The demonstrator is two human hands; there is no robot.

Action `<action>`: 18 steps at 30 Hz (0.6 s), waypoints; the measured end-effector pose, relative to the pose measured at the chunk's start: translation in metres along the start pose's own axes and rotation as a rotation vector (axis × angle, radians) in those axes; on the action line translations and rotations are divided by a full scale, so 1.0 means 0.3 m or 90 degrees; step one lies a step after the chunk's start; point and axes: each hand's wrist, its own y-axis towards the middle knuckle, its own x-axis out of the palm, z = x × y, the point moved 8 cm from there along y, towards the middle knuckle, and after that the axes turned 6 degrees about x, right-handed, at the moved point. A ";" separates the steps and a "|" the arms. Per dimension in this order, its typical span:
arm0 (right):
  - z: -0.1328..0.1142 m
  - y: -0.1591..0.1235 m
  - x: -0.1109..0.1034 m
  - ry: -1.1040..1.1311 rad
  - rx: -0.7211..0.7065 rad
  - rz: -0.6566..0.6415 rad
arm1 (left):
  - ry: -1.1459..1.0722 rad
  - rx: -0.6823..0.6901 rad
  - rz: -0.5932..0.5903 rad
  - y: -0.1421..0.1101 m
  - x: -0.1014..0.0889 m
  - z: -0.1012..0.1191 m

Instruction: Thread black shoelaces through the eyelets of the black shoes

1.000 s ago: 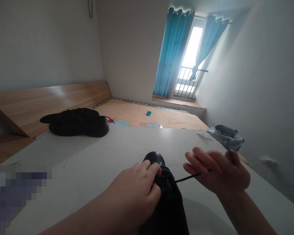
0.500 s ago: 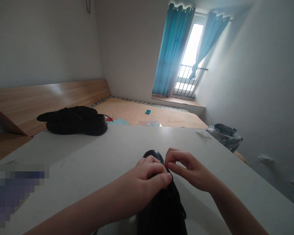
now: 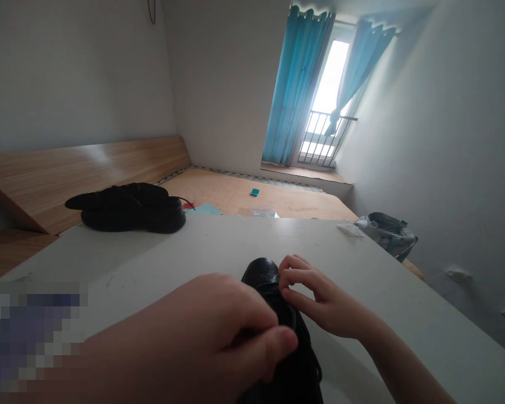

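A black leather shoe (image 3: 266, 273) lies on the white table (image 3: 185, 252) right in front of me, toe pointing away. My left hand (image 3: 219, 336) is closed over the shoe's laced upper, close to the camera and blurred, thumb and fingers pinched together. My right hand (image 3: 315, 297) is beside it on the right, fingers curled in a pinch at the laces near the toe. The lace itself is barely visible between the fingers. A second black shoe (image 3: 130, 209) rests at the table's far left.
A wooden bed frame (image 3: 88, 168) runs behind the table. Small teal items (image 3: 255, 192) lie on the bare board. A grey bag (image 3: 387, 233) sits past the table's right corner. Blue curtains (image 3: 294, 90) flank a bright window. A blurred patch covers the lower left.
My right hand came in from the right, where it held a lace pulled taut, to the shoe's laces. My left hand rose closer to the camera, covering more of the shoe.
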 end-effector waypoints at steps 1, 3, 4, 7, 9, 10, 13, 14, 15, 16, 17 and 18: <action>0.004 0.002 0.005 0.020 0.006 -0.008 | -0.022 0.005 -0.044 -0.008 0.021 -0.008; 0.019 0.007 0.020 0.077 0.026 -0.031 | -0.036 -0.004 -0.084 -0.019 0.045 -0.032; 0.028 0.009 0.028 0.111 0.038 -0.043 | -0.019 -0.016 -0.089 -0.021 0.051 -0.046; 0.051 0.013 0.045 0.227 0.074 -0.067 | 0.080 -0.058 -0.066 -0.001 0.053 -0.077; 0.059 0.013 0.051 0.318 0.090 -0.072 | 0.121 -0.072 -0.008 0.026 0.042 -0.085; 0.060 0.012 0.055 0.369 0.095 -0.075 | 0.125 -0.074 0.031 0.039 0.036 -0.087; 0.063 0.009 0.064 0.546 0.107 -0.082 | 0.104 -0.054 0.106 0.072 0.037 -0.092; 0.065 0.009 0.062 0.609 0.108 -0.079 | 0.092 -0.044 0.109 0.080 0.045 -0.095; 0.069 0.009 0.056 0.667 0.108 -0.071 | 0.078 -0.037 0.105 0.086 0.054 -0.098; 0.076 0.010 0.045 0.721 0.109 -0.058 | 0.064 -0.032 0.100 0.092 0.062 -0.103; 0.086 0.011 0.031 0.772 0.114 -0.037 | 0.053 -0.031 0.098 0.096 0.066 -0.108; 0.100 0.013 0.014 0.820 0.122 -0.013 | 0.047 -0.033 0.098 0.099 0.068 -0.113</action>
